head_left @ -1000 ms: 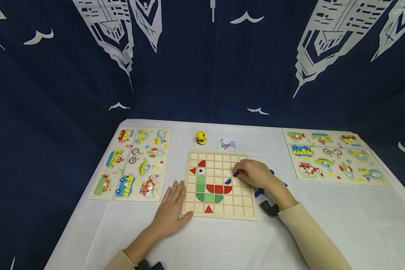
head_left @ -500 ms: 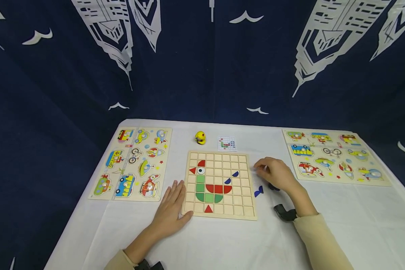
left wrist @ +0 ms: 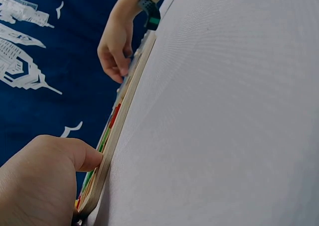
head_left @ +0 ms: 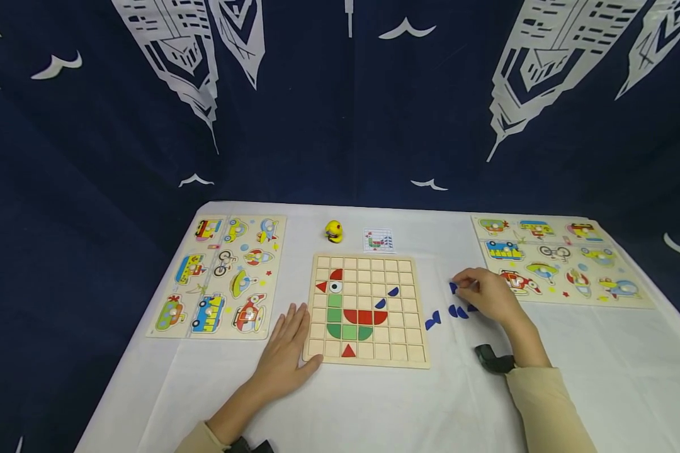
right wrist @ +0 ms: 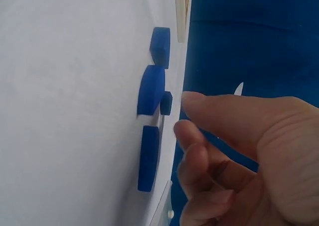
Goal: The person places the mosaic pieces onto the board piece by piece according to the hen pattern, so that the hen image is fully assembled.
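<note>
In the head view my left hand [head_left: 283, 346] lies flat, fingers spread, along the left edge of a wooden grid board [head_left: 408, 355]. Its thumb touches the board's edge in the left wrist view. Red, green and white pieces form a bird on the grid, with two blue half-round pieces [head_left: 380, 303] at its tail. Right of the board, my right hand [head_left: 484, 294] reaches over the table with bent fingers. Its fingertips are right by a blue piece [head_left: 453, 287]. In the right wrist view thumb and index finger stand apart, with a small blue block [right wrist: 166, 103] just beyond them.
More blue pieces [head_left: 432, 321] lie between the board and the right hand. A small pattern card [head_left: 378, 240] and a yellow duck toy [head_left: 334, 231] stand behind the board. Vehicle puzzle boards lie at left [head_left: 218, 277] and right [head_left: 563, 261].
My right hand has let go of a blue half-round piece on the grid and moved right to the loose blue pieces. My left hand has stayed by the board.
</note>
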The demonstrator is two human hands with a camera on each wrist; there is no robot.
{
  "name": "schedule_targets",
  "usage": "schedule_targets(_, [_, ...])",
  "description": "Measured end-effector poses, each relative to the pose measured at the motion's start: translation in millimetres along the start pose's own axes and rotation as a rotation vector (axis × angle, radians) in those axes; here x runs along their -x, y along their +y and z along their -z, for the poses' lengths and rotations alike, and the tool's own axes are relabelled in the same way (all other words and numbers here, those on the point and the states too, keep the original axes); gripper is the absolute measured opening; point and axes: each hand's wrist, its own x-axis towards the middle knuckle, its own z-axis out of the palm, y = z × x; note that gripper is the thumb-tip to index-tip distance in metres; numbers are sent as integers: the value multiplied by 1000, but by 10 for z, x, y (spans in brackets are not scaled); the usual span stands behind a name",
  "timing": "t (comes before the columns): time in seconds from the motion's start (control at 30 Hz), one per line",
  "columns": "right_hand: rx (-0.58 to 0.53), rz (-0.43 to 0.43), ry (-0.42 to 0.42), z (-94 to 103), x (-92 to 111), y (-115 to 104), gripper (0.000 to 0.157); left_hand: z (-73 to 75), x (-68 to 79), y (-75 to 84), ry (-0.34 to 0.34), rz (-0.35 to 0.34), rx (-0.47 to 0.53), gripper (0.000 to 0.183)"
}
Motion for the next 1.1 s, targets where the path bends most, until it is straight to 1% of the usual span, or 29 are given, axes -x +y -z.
schedule_targets(0.13, [-22, 4, -27, -42, -4, 29, 25, 2, -1, 2, 4, -2, -4, 85])
schedule_targets(0.23, [-25, 17, -33, -69, -9, 45, 27, 3, -1, 3, 3, -1, -5, 85])
schedule_targets(0.37, [-30, 16, -28, -95, -16, 61, 25, 8, 0, 8, 0, 1, -1, 85])
schedule_targets(0.67, [-20, -24, -14, -126, -22, 76, 18, 6, 4, 5, 2, 0, 1, 85])
schedule_targets(0.9, [2, -14, 9, -162, -25, 78, 13, -2, 8, -3, 3, 1, -6, 85])
schedule_targets(1.1, [-5, 0, 4, -164, -28, 3, 13, -7, 6, -6, 11, -8, -1, 85])
